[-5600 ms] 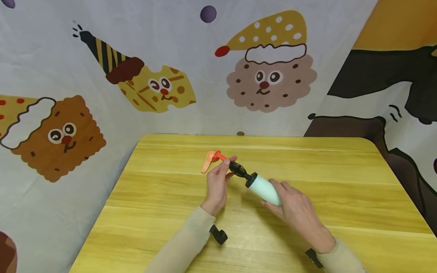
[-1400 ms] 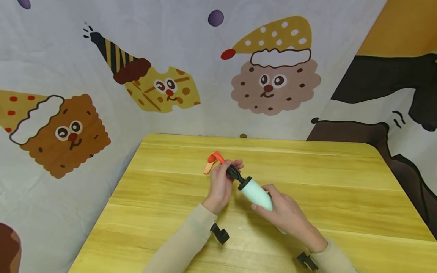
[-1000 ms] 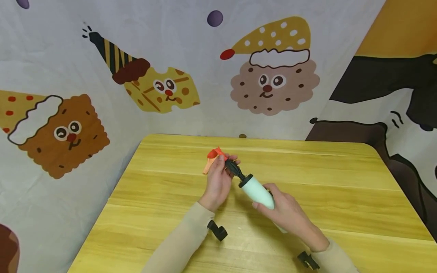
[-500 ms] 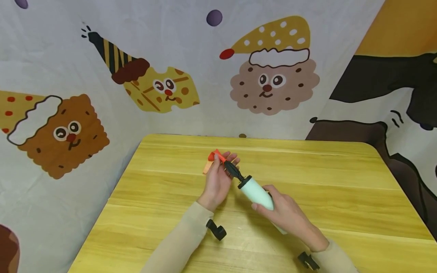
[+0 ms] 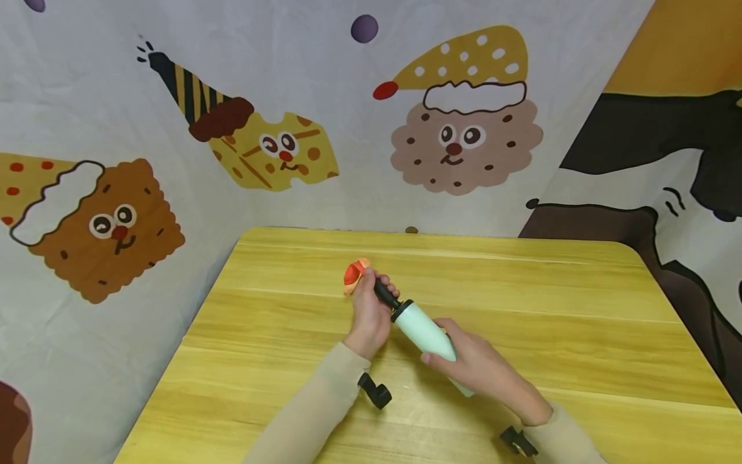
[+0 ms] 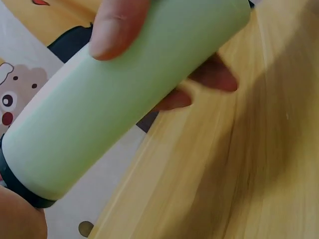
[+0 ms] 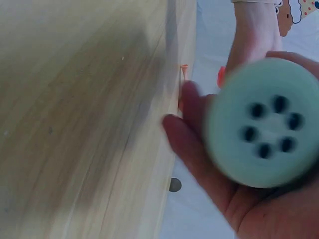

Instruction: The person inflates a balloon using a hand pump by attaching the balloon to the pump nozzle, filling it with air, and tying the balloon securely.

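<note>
- Progress, as a judgement: the red balloon point(image 5: 351, 275) and the hand pump point(image 5: 426, 333) have been brought together, with the balloon's neck at the pump's black nozzle point(image 5: 384, 292). Whether the neck is fully seated cannot be told, since the left hand point(image 5: 370, 319) covers the join.
- The red balloon's body looks limp and folded, with no swelling visible, so filling it with air appears to be undone, as does any closing of its neck.
- 1 orange balloon point(image 5: 348, 290) lies flat on the wooden table point(image 5: 580, 322), partly behind the red one; it is also limp and no hand appears to hold it.
- The left hand is curled round the join, its thumb over the red neck and its fingers about the black nozzle; the red body pokes out past the thumb, on the side away from the pump.
- The right hand point(image 5: 484, 367) grips the pale green barrel towards its rear, thumb on one side and fingers on the other. The right wrist view shows the rear cap point(image 7: 272, 127) with 6 dark holes, blurred.
- The pump slants between the 2 hands, nozzle at the left palm, rear end by the right palm.
</note>
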`<state>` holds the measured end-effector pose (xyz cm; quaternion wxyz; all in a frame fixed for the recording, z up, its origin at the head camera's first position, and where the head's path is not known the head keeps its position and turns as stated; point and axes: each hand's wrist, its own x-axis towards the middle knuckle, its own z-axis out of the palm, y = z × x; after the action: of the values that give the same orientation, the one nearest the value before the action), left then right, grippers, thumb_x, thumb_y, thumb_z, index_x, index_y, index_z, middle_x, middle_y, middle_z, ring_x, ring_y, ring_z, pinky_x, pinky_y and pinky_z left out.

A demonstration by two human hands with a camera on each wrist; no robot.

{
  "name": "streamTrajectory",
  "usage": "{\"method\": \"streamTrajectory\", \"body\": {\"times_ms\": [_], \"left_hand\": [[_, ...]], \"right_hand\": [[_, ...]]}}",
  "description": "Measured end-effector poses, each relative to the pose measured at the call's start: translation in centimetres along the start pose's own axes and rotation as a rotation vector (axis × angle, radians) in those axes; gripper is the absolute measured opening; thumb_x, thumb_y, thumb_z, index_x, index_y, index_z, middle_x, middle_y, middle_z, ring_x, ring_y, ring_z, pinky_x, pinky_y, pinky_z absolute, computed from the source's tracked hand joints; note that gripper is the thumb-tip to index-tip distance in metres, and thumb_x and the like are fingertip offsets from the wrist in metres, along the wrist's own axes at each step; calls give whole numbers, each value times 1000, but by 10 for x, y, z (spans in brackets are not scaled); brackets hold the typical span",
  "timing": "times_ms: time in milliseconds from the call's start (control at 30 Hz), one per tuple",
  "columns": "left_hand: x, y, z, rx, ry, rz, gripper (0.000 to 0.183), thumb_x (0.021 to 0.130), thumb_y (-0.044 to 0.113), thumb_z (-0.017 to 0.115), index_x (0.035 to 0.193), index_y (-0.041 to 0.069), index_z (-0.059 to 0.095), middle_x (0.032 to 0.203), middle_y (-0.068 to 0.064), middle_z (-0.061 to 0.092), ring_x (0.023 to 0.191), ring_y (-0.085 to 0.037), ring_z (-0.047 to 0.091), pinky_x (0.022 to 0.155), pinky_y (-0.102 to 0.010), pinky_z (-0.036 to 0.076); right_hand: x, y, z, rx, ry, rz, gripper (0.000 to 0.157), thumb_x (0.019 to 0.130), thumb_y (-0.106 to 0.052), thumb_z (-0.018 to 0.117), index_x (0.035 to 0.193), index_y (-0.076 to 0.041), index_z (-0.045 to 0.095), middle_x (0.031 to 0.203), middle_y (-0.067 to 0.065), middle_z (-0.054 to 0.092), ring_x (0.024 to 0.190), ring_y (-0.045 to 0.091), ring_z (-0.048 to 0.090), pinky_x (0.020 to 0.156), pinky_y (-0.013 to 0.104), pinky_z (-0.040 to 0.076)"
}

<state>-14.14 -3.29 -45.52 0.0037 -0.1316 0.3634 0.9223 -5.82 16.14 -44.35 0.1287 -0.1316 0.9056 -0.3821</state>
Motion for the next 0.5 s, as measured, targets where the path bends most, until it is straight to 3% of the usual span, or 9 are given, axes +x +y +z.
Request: {"method": "streamTrajectory", "body": {"times_ms": [133, 333, 500], "left_hand": [[2, 0, -3, 28, 16, 5, 28, 114, 35, 35, 105, 10, 44, 90, -1, 51, 78, -15, 48, 73, -26, 45], [7, 3, -5, -89, -65, -22, 40, 113, 43, 30, 120, 10, 53, 97, -3, 50, 84, -16, 47, 78, -27, 43], [8, 4, -8, -54, -96, 9, 29, 115, 32, 34, 109, 10, 52, 99, -4, 56, 86, -17, 56, 80, -28, 50]], "right_hand": [[-1, 0, 4, 20, -25, -1, 70, 98, -53, 67, 152, -16, 45, 105, 8, 68, 71, 13, 61, 56, 32, 53], [1, -3, 9, 83, -6, 91, 75, 95, -57, 70, 152, -16, 43, 101, 9, 65, 63, 17, 60, 50, 35, 52], [5, -7, 13, 95, 6, 114, 76, 91, -52, 76, 149, -12, 47, 100, 9, 65, 63, 18, 60, 50, 36, 52]]}}
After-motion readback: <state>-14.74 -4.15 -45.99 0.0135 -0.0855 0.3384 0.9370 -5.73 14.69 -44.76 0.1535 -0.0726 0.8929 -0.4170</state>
